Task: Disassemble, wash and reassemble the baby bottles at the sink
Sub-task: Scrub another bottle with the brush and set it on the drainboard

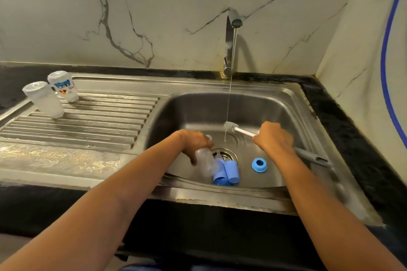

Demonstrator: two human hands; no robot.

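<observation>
The grip of the left hand (196, 138) curls round a clear bottle (206, 164) near the front edge of the sink (220, 196). The grip of the right hand (274, 138) is closed round a brush (244, 131), its bristles at the water stream (230, 94).

The sink (220, 196) is brushed stainless steel, wet and dully shining, its drainboard (88, 121) ribbed. The tap (230, 39) is polished metal. The wall (176, 6) looks like glossy grey-veined marble; the desk (343, 121) is dark speckled stone. The held bottle (204, 160) is clear plastic, the two drainboard bottles (44, 99) frosted. Caps (231, 171) and ring (259, 165) are smooth matt blue plastic — the brush (242, 131) has a white plastic stem.
</observation>
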